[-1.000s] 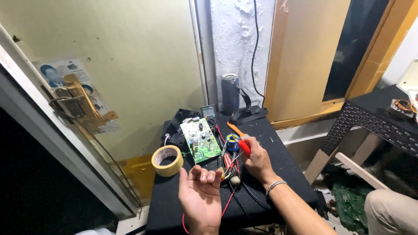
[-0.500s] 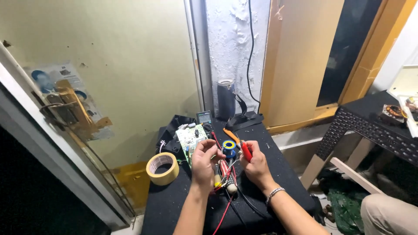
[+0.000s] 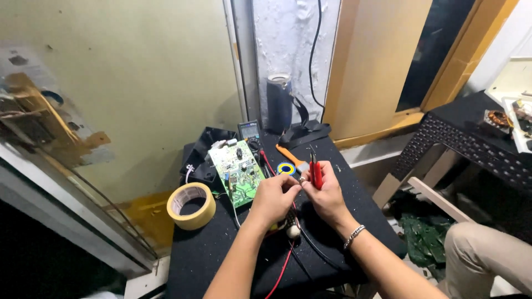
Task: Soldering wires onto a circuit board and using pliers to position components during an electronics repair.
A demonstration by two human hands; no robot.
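I see my left hand and right hand meeting over the middle of the black cloth-covered bench. The right hand's fingers are wrapped around the red-handled pliers, whose dark tip stands upward above the knuckles. The left hand's fingers are pinched together at the spot where the hands touch, on something too small for me to make out. Red and black wires run from under the hands toward the near edge of the bench. Just left of the left hand lies the green rectangular circuit board, and farther left the roll of tan masking tape lies flat. Behind the hands sit a small blue-and-yellow ring of tape and an orange-handled tool; a dark handheld meter lies beyond the board, near a grey cylindrical speaker at the wall.
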